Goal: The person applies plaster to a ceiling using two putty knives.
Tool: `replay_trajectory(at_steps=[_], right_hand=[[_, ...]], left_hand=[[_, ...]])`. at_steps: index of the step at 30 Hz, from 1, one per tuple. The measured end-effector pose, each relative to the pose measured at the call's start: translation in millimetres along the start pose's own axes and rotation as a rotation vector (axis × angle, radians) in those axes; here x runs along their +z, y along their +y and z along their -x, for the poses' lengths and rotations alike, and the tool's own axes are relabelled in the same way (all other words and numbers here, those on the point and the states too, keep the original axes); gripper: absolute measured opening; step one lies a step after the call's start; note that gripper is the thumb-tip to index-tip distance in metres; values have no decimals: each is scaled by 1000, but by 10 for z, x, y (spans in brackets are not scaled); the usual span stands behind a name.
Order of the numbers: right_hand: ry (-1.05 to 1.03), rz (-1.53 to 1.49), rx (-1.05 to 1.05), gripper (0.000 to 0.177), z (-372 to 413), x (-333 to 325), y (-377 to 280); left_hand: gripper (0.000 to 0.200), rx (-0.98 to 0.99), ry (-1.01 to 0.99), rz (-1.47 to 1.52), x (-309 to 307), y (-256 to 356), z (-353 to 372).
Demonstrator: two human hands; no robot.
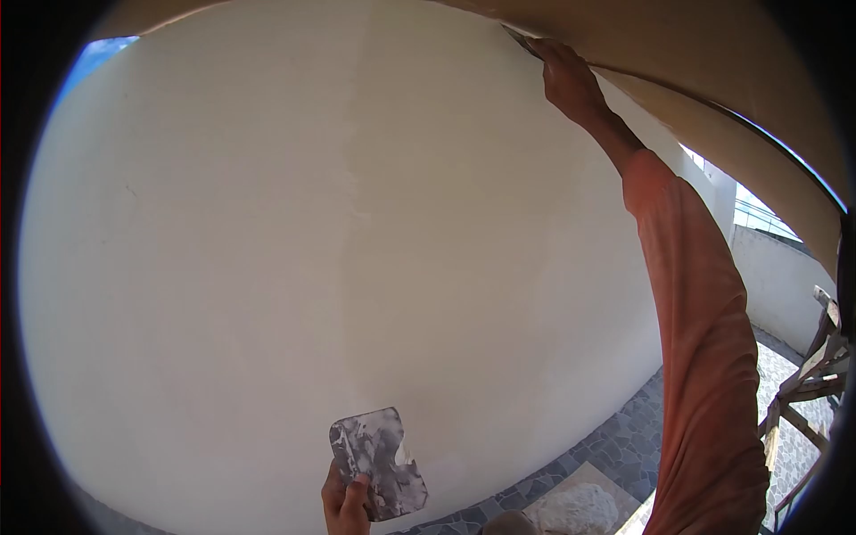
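Note:
A broad pale wall (267, 223) fills most of the view, with a darker, damp-looking band of coating right of its middle. High up, where the wall meets an overhang, my right hand (571, 82) is closed around a putty knife (522, 41). The blade lies at the wall's top edge; its handle is mostly hidden by my fingers. Low in front of the wall, my left hand (346, 504) grips a grey plate smeared with white putty (379, 459), the thumb on its face. One side of this plate has a notched outline.
A brown overhang (713, 53) runs across the top right. Lower right stands a wooden trestle-like frame (807, 383) near a low white wall (780, 276). Below, a whitish lump or bag (575, 510) rests on a board over stone-patterned paving (637, 419).

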State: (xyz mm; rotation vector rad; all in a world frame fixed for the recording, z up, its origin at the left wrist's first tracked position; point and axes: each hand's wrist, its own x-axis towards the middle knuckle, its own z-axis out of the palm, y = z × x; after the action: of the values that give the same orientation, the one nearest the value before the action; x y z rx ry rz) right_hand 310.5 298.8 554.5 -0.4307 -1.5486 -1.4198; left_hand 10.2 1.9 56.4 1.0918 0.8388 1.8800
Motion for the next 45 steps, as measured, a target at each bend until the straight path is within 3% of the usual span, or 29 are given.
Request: replay_trajectory(at_steps=[10, 17, 18, 21, 23, 31, 37, 45], right_hand=[[-91, -20, 28, 48, 11, 88, -89], [-62, 46, -224, 49, 255, -84, -560], [-104, -66, -225, 62, 286, -134, -579], [-78, -60, -287, 52, 271, -266, -497], [-53, -30, -87, 49, 223, -237, -383], [-43, 106, 45, 44, 184, 76, 283], [-109, 104, 81, 49, 213, 191, 269], [-178, 81, -68, 60, 416, 36, 50]], left_hand=[[44, 2, 9, -17, -5, -24, 12], [45, 5, -17, -18, -37, -1, -8], [46, 15, -26, -19, -45, 4, -8], [48, 23, -31, -22, -53, 5, -12], [49, 7, -29, -33, -52, 5, -8], [49, 1, -30, -45, -28, 20, -4], [50, 19, -25, -33, -20, -5, -8], [49, 30, -57, -4, -55, 17, -20]])
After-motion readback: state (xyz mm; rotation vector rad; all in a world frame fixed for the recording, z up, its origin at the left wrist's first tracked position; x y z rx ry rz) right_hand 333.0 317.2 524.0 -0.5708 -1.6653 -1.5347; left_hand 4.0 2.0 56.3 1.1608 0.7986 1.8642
